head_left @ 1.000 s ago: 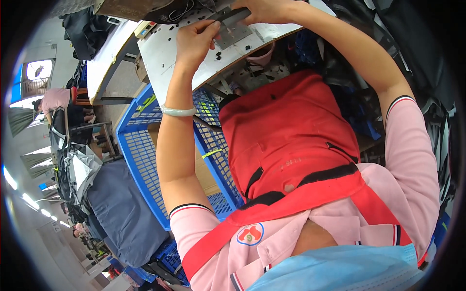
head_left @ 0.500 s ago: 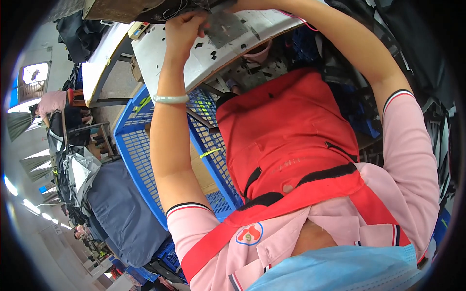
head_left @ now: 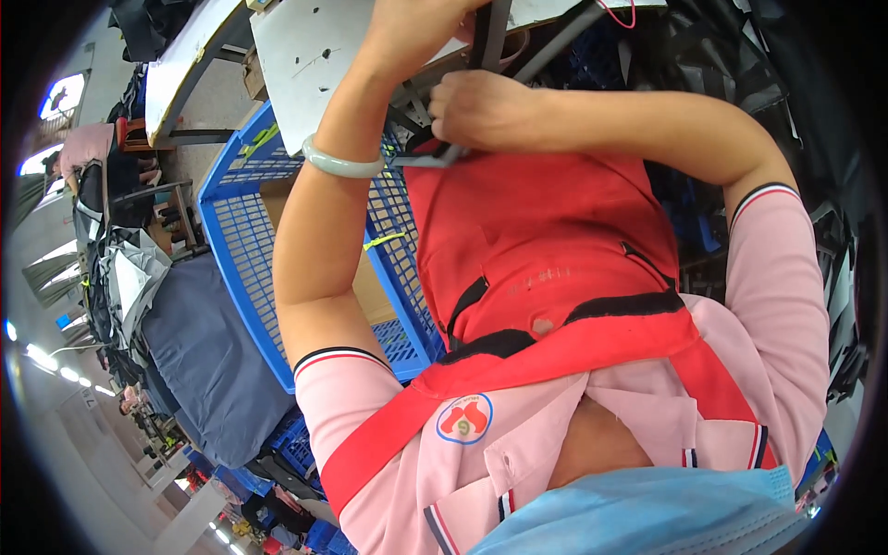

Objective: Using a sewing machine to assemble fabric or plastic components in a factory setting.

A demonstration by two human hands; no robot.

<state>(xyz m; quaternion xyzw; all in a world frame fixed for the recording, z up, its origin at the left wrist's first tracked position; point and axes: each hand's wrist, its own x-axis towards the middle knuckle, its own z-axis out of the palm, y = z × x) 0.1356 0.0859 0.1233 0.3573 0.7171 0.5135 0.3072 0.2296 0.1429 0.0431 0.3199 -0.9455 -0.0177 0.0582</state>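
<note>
My right hand [head_left: 486, 111] is closed in front of the red apron's [head_left: 555, 222] top end. A dark grey webbing strap [head_left: 491, 37] runs down to it from the upper edge, and a grey strap end [head_left: 430, 161] sticks out below the fingers. Higher up, over the white worktable [head_left: 310, 92], is my left hand [head_left: 416, 32]. Its fingers are bent beside the upper part of the strap and partly cut off by the picture's edge, so what they grip is hidden. A second grey strap [head_left: 558, 42] slants past on the right.
A blue plastic basket [head_left: 245, 217] with cardboard inside stands left of my lap. Dark grey fabric [head_left: 208, 370] is piled beyond it. Black material [head_left: 721, 65] lies along the right. Another person [head_left: 88, 148] sits far left. Small black scraps [head_left: 325, 53] dot the tabletop.
My right hand has come down from the table to the apron, bringing a strap into view. My left hand has shifted up and right. The dark item on the table has left the picture.
</note>
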